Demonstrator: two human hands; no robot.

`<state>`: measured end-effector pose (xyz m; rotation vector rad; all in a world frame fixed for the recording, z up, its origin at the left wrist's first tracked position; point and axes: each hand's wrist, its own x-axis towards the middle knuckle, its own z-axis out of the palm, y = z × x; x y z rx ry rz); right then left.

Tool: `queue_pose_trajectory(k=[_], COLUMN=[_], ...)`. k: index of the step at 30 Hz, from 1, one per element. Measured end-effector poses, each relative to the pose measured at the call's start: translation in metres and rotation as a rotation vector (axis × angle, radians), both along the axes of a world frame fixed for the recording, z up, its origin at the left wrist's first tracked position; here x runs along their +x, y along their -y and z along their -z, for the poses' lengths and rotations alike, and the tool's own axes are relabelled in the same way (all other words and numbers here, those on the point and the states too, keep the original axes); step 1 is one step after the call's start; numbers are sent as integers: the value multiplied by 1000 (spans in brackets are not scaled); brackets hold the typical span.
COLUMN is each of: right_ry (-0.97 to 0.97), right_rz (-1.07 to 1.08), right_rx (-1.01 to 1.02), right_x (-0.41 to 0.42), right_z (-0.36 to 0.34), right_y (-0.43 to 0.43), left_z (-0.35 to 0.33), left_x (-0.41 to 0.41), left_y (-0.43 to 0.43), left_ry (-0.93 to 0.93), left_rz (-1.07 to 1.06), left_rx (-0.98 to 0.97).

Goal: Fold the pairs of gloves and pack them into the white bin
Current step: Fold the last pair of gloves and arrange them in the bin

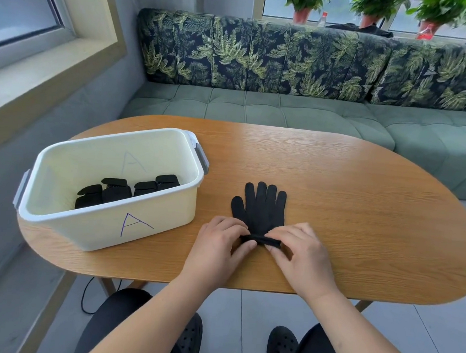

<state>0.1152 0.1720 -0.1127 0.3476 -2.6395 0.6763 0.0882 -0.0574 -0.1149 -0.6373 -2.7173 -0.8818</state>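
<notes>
A pair of black gloves [261, 208] lies flat on the wooden table [360, 211], fingers pointing away from me, one glove stacked on the other. The cuff end is rolled up into a small fold. My left hand [219, 243] pinches the left side of that rolled cuff. My right hand [297, 248] pinches its right side. To the left stands the white bin [109, 223], marked with a purple letter A. Several folded black glove bundles [122, 191] lie on its bottom.
The bin takes up the table's left part, with grey handle clips at its ends. A green sofa with leaf-patterned cushions [288, 59] runs behind the table. Potted plants stand on the sill beyond it. My knees and black shoes show below the table's near edge.
</notes>
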Motion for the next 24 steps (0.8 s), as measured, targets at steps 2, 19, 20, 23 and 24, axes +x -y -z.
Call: queue_pose_trajectory(k=[2, 19, 20, 23, 24], right_ry=[60, 294, 286, 262, 256], right_rz=[9, 112, 110, 112, 114], right_rx=[-104, -477, -475, -460, -451], right_x=[-1, -9, -9, -9, -9], right_z=[-2, -6, -5, -5, -5], right_y=[-2, -4, -4, -4, -4], left_z=[-1, -8, -8, -7, -6], left_x=[-1, -1, -1, -1, -1], left_y=[2, 0, 0, 0, -1], left_ry=[4, 181, 153, 58, 31], left_rz=[22, -95, -87, -55, -51], left_rx=[18, 181, 160, 100, 81])
